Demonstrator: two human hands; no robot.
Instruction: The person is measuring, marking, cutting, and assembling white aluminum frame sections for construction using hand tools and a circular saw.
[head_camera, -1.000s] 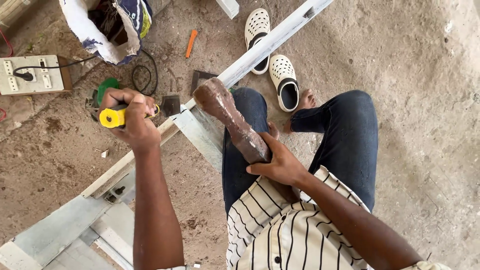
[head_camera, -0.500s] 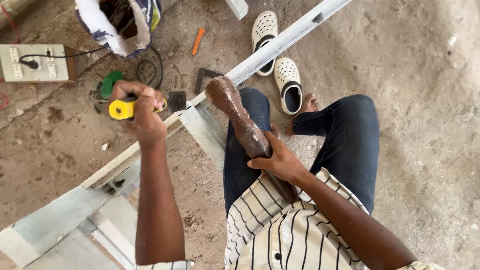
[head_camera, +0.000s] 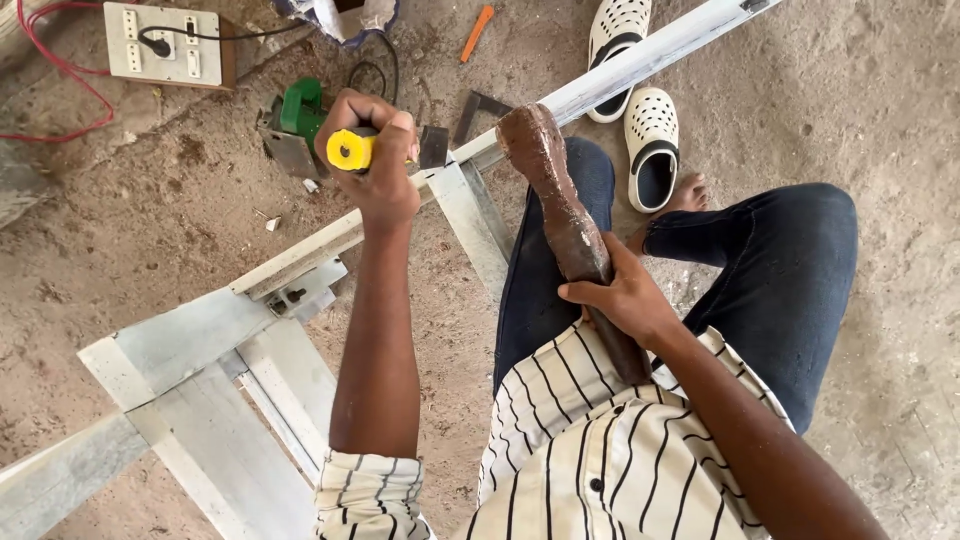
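My left hand (head_camera: 378, 150) grips a yellow-handled tool (head_camera: 350, 150) upright, its tip down against the white aluminium frame (head_camera: 300, 255) near a joint. My right hand (head_camera: 622, 298) holds a brown wooden mallet (head_camera: 560, 200) by its shaft, the head raised beside the frame and to the right of the yellow tool. I sit on the ground in dark jeans and a striped shirt, with one bare foot (head_camera: 690, 190) next to the frame.
A green power tool (head_camera: 295, 120) and a metal square (head_camera: 478, 108) lie past the frame. A white socket board (head_camera: 165, 45) with red wire, an orange pencil (head_camera: 478, 32), a bag (head_camera: 340, 15) and white clogs (head_camera: 640, 110) sit on the dirt floor.
The view has shifted a little. My left hand with the yellow tool has stayed at the frame joint, and the mallet has stayed raised in my right hand, lifting slightly.
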